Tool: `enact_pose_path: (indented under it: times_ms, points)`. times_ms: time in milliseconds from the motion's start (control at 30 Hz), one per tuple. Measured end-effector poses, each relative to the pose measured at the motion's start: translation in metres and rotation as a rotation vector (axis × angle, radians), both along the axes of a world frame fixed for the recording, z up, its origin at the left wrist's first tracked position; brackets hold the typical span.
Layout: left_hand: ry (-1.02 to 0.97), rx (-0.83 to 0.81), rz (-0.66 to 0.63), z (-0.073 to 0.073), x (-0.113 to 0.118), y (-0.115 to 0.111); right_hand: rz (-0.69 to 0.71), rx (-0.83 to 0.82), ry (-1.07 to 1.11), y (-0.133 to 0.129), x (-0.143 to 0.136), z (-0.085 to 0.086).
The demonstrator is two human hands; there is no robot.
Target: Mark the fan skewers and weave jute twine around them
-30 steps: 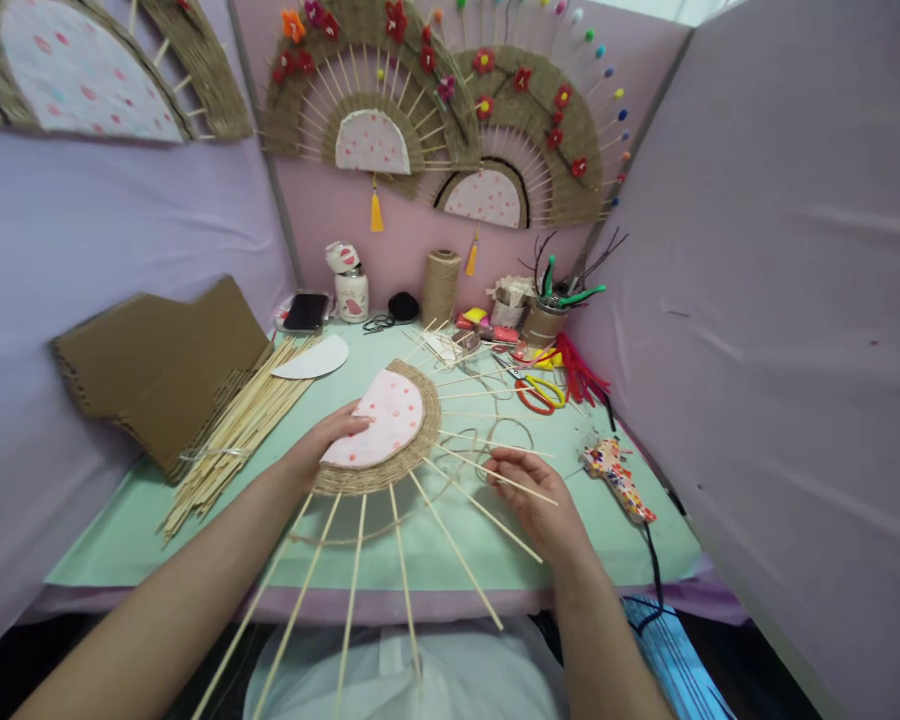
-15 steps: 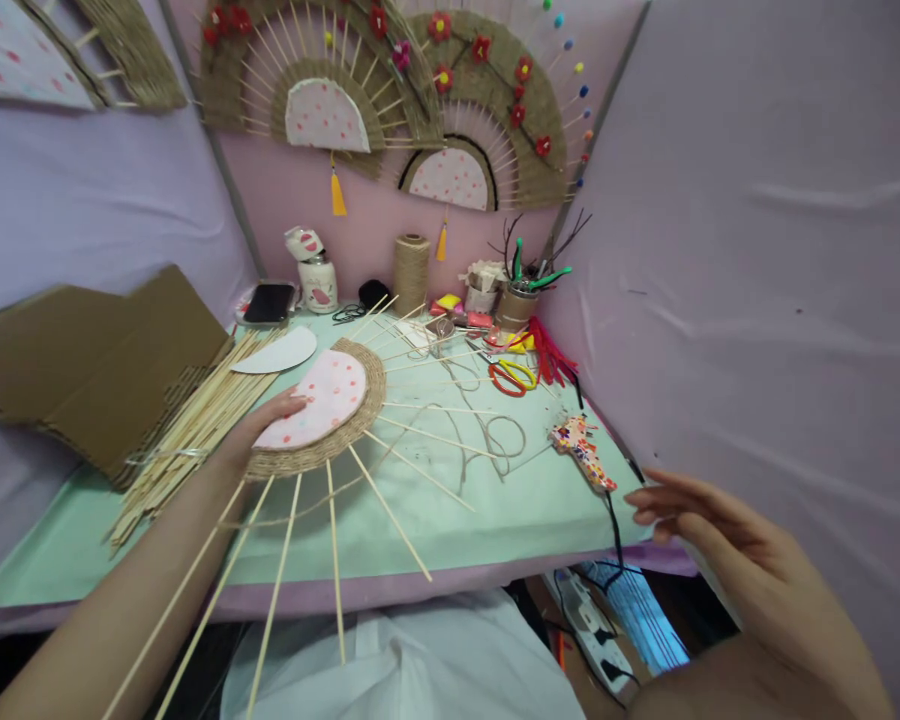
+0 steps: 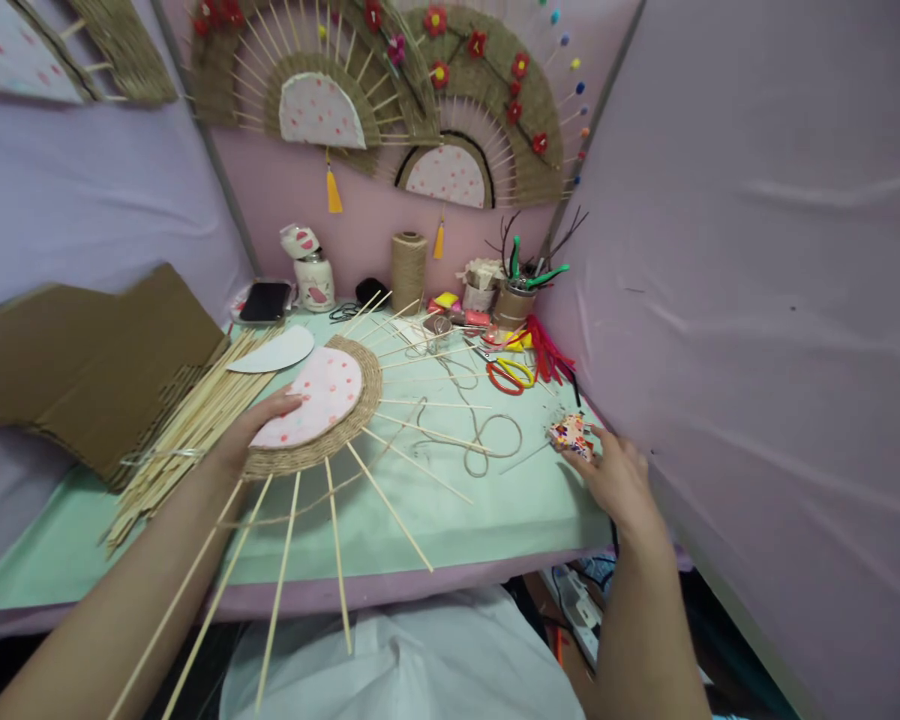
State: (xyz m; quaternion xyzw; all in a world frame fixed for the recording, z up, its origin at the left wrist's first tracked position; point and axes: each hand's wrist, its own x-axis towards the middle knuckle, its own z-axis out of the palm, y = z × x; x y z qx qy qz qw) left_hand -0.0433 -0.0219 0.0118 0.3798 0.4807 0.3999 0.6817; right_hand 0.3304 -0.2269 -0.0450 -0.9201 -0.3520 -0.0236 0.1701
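My left hand (image 3: 251,428) grips a half-round fan frame at its left end, thumb on the pink dotted centre (image 3: 319,395) and the other fingers hidden beneath. Woven twine (image 3: 371,385) borders the centre, and thin bamboo sticks (image 3: 390,505) fan outward, several reaching past the table's front edge. A loose twine strand (image 3: 484,440) trails from the weave across the table. On the right, my right hand (image 3: 616,475) is closed around the handle of a flower-patterned glue gun (image 3: 570,437), whose black cord drops over the front edge.
Left of the fan lie a bundle of bamboo sticks (image 3: 172,435), a white paper piece (image 3: 274,352) and brown cardboard (image 3: 97,360). Scissors (image 3: 510,375), red pipe cleaners (image 3: 546,350), a twine spool (image 3: 409,272) and a tool cup (image 3: 514,303) stand or lie toward the back. Finished fans (image 3: 487,100) hang behind.
My right hand has moved inward and left from beyond the table's right edge, and has closed on the glue gun. My left hand keeps the fan frame in nearly the same place.
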Motion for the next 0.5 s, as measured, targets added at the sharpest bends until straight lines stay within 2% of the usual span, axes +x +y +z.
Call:
enact_pose_path:
  times_ms: [67,100,267,400,500]
  points:
    - [0.017,-0.003,0.006,-0.002,-0.002,0.001,-0.072,-0.103,0.017,0.010,0.006,-0.011]
    - [0.021,0.000,-0.001,-0.002,-0.003,0.001,-0.065,-0.114,0.040,0.012,0.008,-0.014]
    - [0.017,0.059,-0.167,-0.004,-0.007,0.002,0.095,0.025,0.103,0.009,0.014,-0.017]
    - [-0.019,0.086,-0.249,-0.003,-0.007,0.002,0.062,0.315,0.145,-0.002,0.006,0.003]
    - [0.009,0.122,-0.251,-0.002,-0.004,0.001,0.141,0.573,0.464,-0.012,-0.012,0.031]
